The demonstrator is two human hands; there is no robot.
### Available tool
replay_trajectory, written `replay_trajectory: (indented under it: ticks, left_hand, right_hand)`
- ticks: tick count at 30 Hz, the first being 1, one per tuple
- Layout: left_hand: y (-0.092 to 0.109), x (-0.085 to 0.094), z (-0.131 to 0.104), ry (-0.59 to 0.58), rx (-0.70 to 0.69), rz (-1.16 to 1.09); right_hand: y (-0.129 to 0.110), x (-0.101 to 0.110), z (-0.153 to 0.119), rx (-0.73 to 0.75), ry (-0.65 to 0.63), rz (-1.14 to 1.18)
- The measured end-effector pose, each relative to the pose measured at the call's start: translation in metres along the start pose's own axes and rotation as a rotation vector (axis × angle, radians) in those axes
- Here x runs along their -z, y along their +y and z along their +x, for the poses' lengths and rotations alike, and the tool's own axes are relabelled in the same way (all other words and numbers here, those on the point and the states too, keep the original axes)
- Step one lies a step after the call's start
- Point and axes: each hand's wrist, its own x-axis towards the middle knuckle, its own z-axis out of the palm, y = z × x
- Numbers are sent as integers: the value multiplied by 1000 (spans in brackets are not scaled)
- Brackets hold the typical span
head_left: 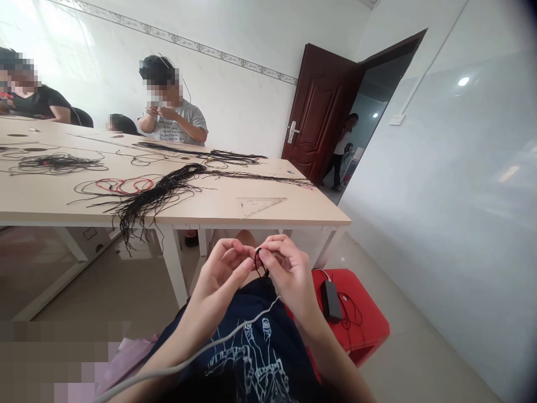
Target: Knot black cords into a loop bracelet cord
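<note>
A looped black cord (257, 265) is held up between both hands, just in front of my body and below the table's near edge. My right hand (289, 268) pinches the top of the loop between thumb and fingers. On the other side, my left hand (229, 274) has its thumb and fingertips close together at the loop; whether they grip the cord or only touch it is hard to make out. A small dark knot or end of the cord hangs by the right palm. A white cable (226, 340) runs across my lap beneath the hands.
On the table (218, 210) lie a bundle of black cords (155, 193), a red cord (121, 184) and a clear set square (262, 206). A red stool (364, 313) at my right bears a black power adapter (331, 302). Co-workers sit across the table; a door stands open.
</note>
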Motion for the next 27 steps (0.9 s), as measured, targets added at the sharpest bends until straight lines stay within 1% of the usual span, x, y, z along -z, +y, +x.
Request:
replay_trajectory:
  ticks: [1,3,10,13,17,20,23,27]
  left_hand:
    - [0,-1,2,-11,27,-24]
    - [0,-3,5,-17,38,-16]
    - [4,-3,8,6,-45,144]
    - [6,-4,8,11,-138,290]
    - [4,-5,7,59,-342,465]
    - [1,-3,7,71,-466,632]
    - [0,-2,7,63,-538,739]
    - [2,-2,8,55,-569,743]
  right_hand:
    - [0,0,-1,13,1,-7]
    - [1,0,-2,47,9,-37]
    - [-6,1,-6,98,-13,-190]
    - [-10,2,-6,108,-27,-228]
    - [-13,4,-6,71,-54,-190]
    - [-16,5,-6,43,-52,-170]
    - [-18,6,-7,27,-53,-164]
    - [-19,6,-7,49,-47,-155]
